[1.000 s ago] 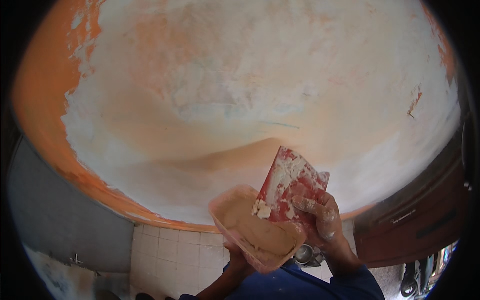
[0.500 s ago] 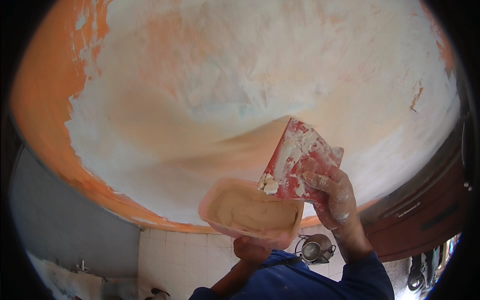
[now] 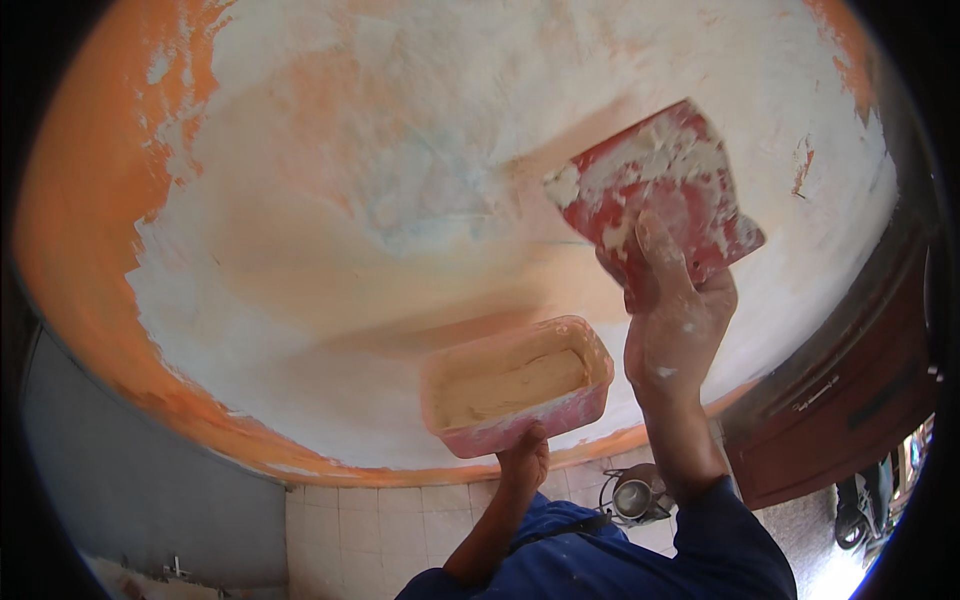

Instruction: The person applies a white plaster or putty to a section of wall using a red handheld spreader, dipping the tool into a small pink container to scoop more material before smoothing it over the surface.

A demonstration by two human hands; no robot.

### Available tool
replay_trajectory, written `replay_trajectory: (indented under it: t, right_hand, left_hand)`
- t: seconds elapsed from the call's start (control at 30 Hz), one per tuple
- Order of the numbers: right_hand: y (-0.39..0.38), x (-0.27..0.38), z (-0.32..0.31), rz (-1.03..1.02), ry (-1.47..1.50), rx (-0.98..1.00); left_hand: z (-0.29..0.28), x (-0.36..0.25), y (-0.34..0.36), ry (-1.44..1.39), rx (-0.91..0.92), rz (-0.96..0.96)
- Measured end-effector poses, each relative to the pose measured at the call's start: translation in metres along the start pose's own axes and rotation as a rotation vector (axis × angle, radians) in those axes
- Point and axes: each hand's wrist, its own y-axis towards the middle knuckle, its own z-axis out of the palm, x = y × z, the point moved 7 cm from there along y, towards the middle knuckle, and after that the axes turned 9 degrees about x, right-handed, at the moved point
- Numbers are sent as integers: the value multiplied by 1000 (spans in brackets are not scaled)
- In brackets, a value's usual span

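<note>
My left hand (image 3: 522,465) grips a pink plastic tub (image 3: 520,430) from below; beige, smooth paste (image 3: 505,385) lies inside it. Higher and to the right, my right hand (image 3: 680,320) is closed on a red flat scraper (image 3: 690,205), its thumb on the face, which is smeared with pale filler and carries a lump at the left corner. The scraper is clear of the tub, over a wall (image 3: 330,190) patchily coated in white, with orange paint round its edges. I cannot tell whether the scraper touches that wall.
A white tiled floor (image 3: 370,530) shows beyond the wall's lower edge, with a metal pot (image 3: 632,497) near my right forearm. A dark red door-like panel (image 3: 830,420) is at the right, a grey surface (image 3: 150,470) at the lower left, and dark items (image 3: 855,505) at the far lower right.
My right hand has lifted the scraper up and to the right, away from the tub's rim, and turned it. The tub in my left hand has risen slightly and now sits more level.
</note>
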Motion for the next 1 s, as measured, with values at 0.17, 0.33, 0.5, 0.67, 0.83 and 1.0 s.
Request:
replay_trajectory:
  t: [0.17,0.33,0.5,0.67,0.83,1.0]
  right_hand:
    - [18,26,42,-657,-683,111]
    - [7,1,108,-1032,-1494,241]
    - [13,-26,113,-1131,-1801,186]
    - [7,-45,102,-1160,-1848,253]
    - [-6,-60,97,-1136,-1799,447]
    - [-18,-59,90,-1003,-1740,645]
  left_hand:
    - [32,-5,17,33,-136,-11]
    - [27,-3,24,125,-222,-24]
    - [36,-11,25,101,-235,-42]
    - [24,-5,18,95,-189,-100]
    - [4,-5,16,50,-280,-124]
    - [0,-1,24,11,-221,-109]
